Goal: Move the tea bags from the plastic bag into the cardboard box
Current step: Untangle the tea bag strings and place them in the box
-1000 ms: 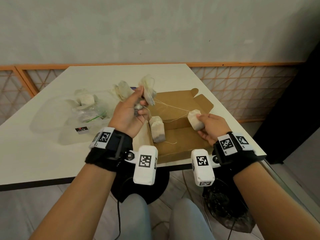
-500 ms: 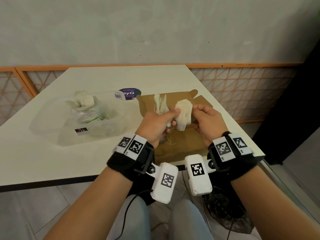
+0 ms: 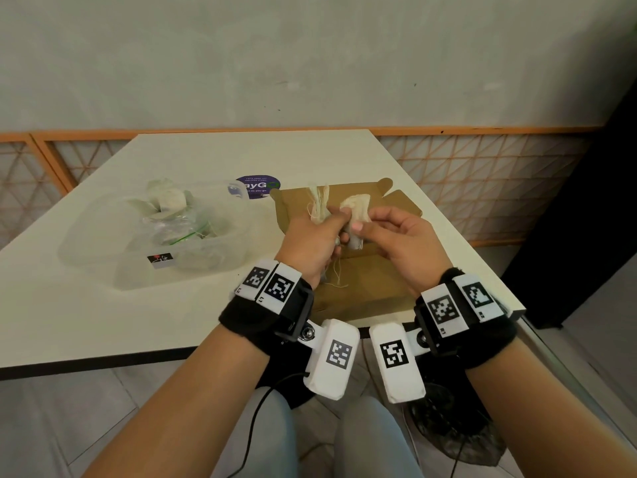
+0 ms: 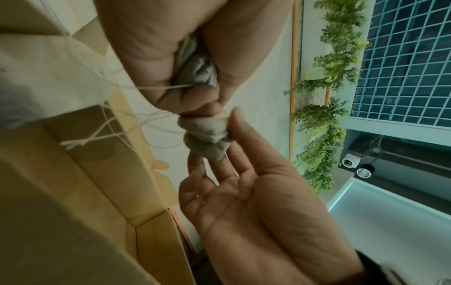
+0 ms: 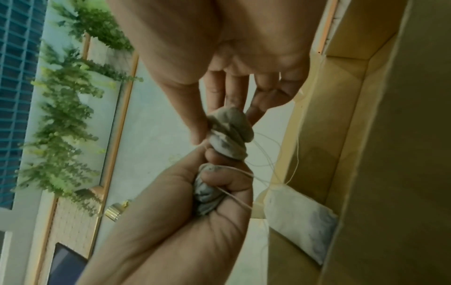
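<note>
Both hands meet above the open cardboard box (image 3: 379, 281). My left hand (image 3: 320, 236) is a fist that grips a bunch of pale tea bags (image 3: 319, 201), with their strings (image 3: 339, 276) hanging down. My right hand (image 3: 365, 225) pinches one tea bag (image 3: 358, 210) of that bunch between thumb and fingers; the right wrist view shows this tea bag (image 5: 229, 131) crumpled just above the left fist (image 5: 214, 192). Another tea bag (image 5: 300, 217) lies inside the box. The clear plastic bag (image 3: 193, 243) with more tea bags sits to the left.
The white table (image 3: 103, 322) ends just before my knees; the box sits near its right front corner. A round purple sticker (image 3: 258, 186) lies behind the box. An orange-framed lattice rail (image 3: 482, 188) runs behind and to the right.
My left hand came down and right from above the box's left side. My right hand moved in from the box's right, so both now meet over the box. Little has changed in the last half second.
</note>
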### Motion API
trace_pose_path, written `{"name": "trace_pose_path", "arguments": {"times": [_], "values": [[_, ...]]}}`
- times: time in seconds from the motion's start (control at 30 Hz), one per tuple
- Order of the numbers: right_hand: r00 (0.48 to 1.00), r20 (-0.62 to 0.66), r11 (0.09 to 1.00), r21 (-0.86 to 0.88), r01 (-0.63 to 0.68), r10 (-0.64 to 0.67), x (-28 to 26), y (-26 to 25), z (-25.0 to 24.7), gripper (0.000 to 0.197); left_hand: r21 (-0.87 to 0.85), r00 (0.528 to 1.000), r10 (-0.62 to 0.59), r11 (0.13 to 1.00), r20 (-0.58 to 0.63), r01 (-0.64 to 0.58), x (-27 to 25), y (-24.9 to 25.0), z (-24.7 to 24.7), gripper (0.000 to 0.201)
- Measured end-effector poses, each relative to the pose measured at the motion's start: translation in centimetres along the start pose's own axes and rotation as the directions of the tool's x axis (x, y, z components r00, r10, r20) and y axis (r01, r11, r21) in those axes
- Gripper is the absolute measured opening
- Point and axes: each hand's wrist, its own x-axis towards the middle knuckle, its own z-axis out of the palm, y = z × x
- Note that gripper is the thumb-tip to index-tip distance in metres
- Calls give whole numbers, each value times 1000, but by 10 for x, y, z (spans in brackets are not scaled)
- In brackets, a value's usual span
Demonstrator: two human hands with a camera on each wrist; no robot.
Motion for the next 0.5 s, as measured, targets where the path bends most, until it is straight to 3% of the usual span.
{"name": "trace_pose_path", "arguments": {"times": [0.1,0.27,0.4,0.5], "values": [[1000,0,1000,-11,29,-29,1,-1,1,11,-40,1000,-18,999,-14,18,-1,1,-3,19],[998,30,988,149,-51,47,4,-4,-1,7,-30,997,-61,998,38,63,-5,2,-16,14],[996,80,993,-118,-18,27,4,-5,-3,21,5,1000,8,1000,1,-8,-7,6,-22,10],[994,107,989,-145,22,-6,3,-5,2,23,60,999,44,997,-12,-43,-7,4,-23,15]]}}
